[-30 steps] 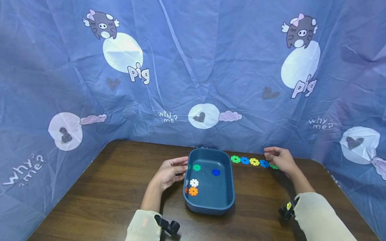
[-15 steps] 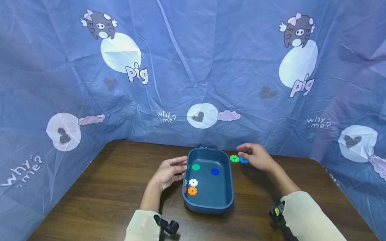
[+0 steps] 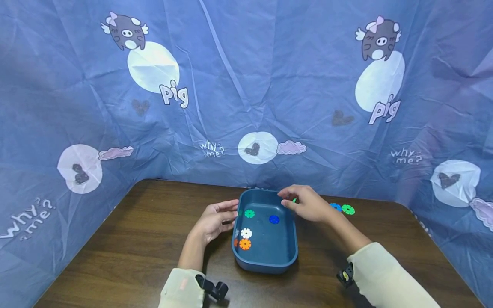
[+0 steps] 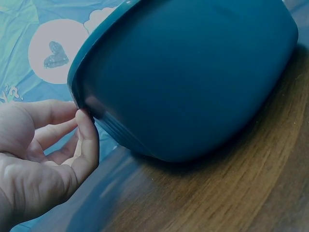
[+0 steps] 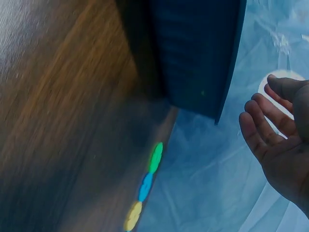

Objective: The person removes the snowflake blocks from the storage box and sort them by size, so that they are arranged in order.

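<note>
A dark blue rectangular tub (image 3: 265, 268) stands on the table with flower-shaped plastic discs inside: a green disc (image 3: 249, 213), a blue disc (image 3: 274, 219), a white disc (image 3: 246, 233) and an orange disc (image 3: 245, 244). My left hand (image 3: 214, 220) touches the tub's left side, its fingertips right at the rim in the left wrist view. Over the tub's far right corner hovers my right hand (image 3: 306, 204), fingers loosely bent and nothing between them in the right wrist view. Beneath and behind it runs a row of discs, including a yellow disc (image 5: 133, 216).
At the row's right end lie a blue disc (image 3: 335, 207) and a light green disc (image 3: 348, 209). The brown wooden table (image 3: 154, 239) has its far edge just behind the row. A blue printed cloth (image 3: 231, 98) hangs around the back and sides.
My right hand has moved left along the row of discs to the tub's far right corner, uncovering the right-end discs. The left hand and tub have stayed in place.
</note>
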Demonstrator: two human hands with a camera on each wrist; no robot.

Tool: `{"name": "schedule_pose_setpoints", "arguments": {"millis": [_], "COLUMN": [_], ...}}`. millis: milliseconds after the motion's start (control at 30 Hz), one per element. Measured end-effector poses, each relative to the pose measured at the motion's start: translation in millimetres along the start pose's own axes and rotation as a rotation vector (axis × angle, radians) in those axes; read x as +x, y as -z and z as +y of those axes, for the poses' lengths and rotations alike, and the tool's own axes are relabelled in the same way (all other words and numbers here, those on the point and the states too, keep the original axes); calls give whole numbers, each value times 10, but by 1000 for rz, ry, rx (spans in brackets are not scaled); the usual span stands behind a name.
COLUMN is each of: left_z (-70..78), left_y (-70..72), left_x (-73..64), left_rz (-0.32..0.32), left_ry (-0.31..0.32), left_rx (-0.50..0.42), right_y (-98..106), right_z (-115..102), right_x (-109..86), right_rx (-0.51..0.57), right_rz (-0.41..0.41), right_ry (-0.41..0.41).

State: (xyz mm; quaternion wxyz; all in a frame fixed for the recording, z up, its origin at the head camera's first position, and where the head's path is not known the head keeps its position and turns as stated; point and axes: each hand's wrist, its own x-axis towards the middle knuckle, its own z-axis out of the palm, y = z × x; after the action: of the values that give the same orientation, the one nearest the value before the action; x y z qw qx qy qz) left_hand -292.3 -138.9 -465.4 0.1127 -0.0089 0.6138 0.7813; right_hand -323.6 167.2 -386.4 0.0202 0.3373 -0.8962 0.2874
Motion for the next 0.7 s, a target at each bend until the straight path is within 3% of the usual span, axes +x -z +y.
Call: {"name": "schedule_pose_setpoints", "arguments": {"millis": [467, 700], "left_z": [3, 18], "left_y": [5, 13], "left_x": [-5, -8], "left_rz": [-6, -13], "left_ry": [5, 12], "left_rx": [0, 3], "right_y": [-351, -491], "right_z": [-169, -176], "right_x": [143, 213], "right_rx": [-38, -84], "right_rz": [-186, -298], "right_ry": [68, 13]}}
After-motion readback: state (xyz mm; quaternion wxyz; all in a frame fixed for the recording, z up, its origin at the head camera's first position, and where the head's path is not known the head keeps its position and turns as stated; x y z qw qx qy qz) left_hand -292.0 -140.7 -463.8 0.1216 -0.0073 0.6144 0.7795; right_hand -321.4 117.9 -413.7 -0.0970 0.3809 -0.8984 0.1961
